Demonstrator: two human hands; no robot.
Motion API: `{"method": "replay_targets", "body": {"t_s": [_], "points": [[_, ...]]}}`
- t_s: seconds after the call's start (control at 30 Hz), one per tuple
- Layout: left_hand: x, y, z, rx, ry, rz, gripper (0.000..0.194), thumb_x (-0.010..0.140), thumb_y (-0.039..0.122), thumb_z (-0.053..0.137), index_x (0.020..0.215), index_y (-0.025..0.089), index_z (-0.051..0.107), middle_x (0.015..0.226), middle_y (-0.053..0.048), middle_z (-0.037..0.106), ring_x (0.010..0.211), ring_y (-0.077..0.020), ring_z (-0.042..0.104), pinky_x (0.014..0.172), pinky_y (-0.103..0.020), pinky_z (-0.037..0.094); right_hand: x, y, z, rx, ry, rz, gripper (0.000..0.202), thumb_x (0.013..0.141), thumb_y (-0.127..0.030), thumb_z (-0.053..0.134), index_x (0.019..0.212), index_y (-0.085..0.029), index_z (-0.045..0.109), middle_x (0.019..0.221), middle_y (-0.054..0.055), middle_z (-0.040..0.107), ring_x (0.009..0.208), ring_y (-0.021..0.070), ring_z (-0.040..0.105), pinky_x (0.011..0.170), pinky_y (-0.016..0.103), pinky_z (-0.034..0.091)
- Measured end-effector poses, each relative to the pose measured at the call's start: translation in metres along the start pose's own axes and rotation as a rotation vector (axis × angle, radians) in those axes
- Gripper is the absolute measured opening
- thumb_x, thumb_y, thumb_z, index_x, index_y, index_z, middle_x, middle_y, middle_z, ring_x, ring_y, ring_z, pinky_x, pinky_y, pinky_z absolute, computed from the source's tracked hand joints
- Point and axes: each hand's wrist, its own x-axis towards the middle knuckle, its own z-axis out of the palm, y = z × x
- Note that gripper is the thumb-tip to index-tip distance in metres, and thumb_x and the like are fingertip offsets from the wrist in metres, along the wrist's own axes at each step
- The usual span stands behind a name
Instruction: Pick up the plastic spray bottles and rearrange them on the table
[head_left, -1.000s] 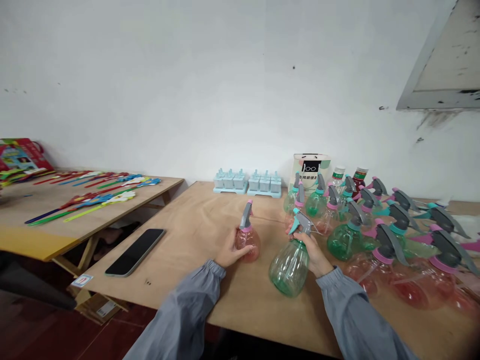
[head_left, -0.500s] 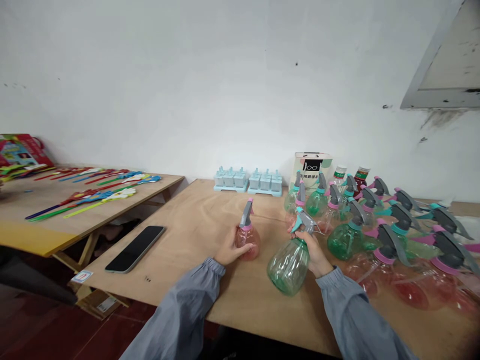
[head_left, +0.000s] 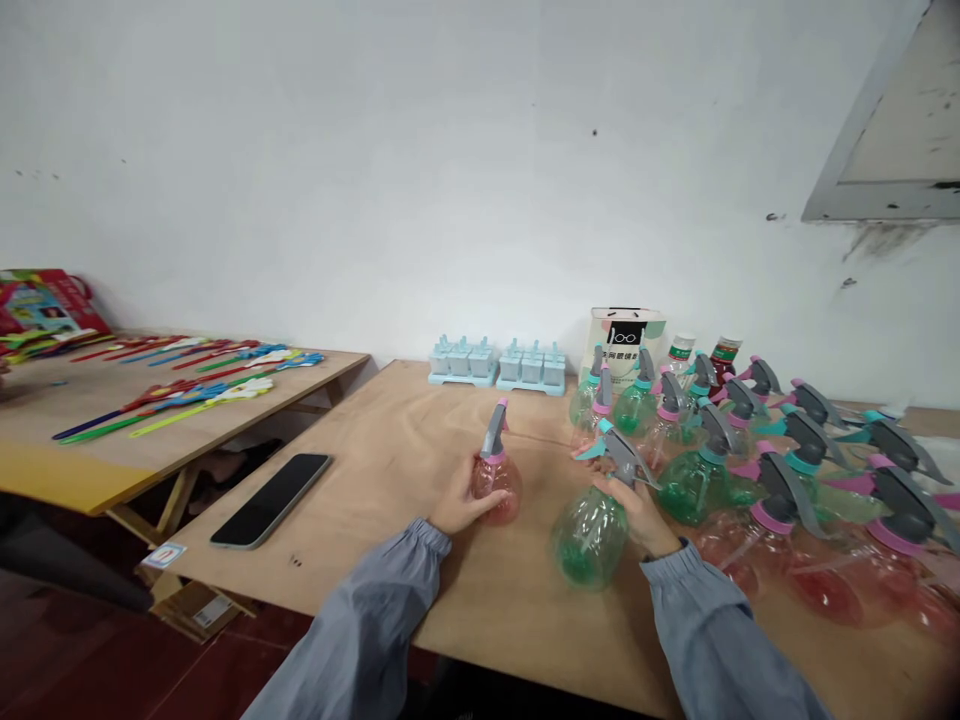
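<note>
Fingers of the left hand (head_left: 459, 506) are curled around the round belly of a small pink translucent plastic spray bottle with a grey trigger head (head_left: 495, 478), which is kept upright on the pale plywood table (head_left: 390, 450). Fingers of the right hand (head_left: 637, 510) are closed about the neck of a green translucent plastic spray bottle with a grey and teal trigger (head_left: 596, 520); this bottle is held tilted, its base toward the table's near edge and its nozzle pointing away. Both grey sleeves are seen entering from below. Just right of the green bottle, a crowd of green and pink spray bottles with grey triggers (head_left: 780, 470) is gathered on the same table. A black smartphone (head_left: 271, 487) is laid flat near the table's left edge, well apart from the hands. Two pale blue plastic ice-lolly moulds (head_left: 496, 364) are placed at the far edge by the white wall, beside a white printed carton (head_left: 624, 340). Coloured plastic sticks (head_left: 187, 385) are spread across a second wooden table (head_left: 75, 470) at left.
</note>
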Motion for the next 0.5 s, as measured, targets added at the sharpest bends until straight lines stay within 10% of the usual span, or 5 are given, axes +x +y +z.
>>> {"method": "replay_targets", "body": {"t_s": [0.3,0.5], "points": [[0.0,0.0,-0.001,0.02,-0.019,0.014,0.066,0.072,0.052,0.074,0.123,0.019,0.049,0.122,-0.011,0.062,0.12,-0.0302,0.057,0.106,-0.049,0.044,0.018,-0.019,-0.011,-0.412,0.452,-0.263,0.033,0.074,-0.052,0.07,0.085,-0.022,0.071,0.079,0.005,0.071,0.091,0.0275,0.064,0.093,0.044,0.047],[0.0,0.0,-0.001,0.0,-0.003,0.004,0.071,0.069,0.052,0.077,0.124,0.018,0.048,0.124,-0.012,0.06,0.12,-0.0303,0.056,0.107,-0.05,0.042,0.023,-0.007,-0.012,-0.403,0.466,-0.289,0.039,0.071,-0.048,0.074,0.097,-0.019,0.07,0.087,0.007,0.071,0.088,0.0262,0.062,0.09,0.043,0.047]]}}
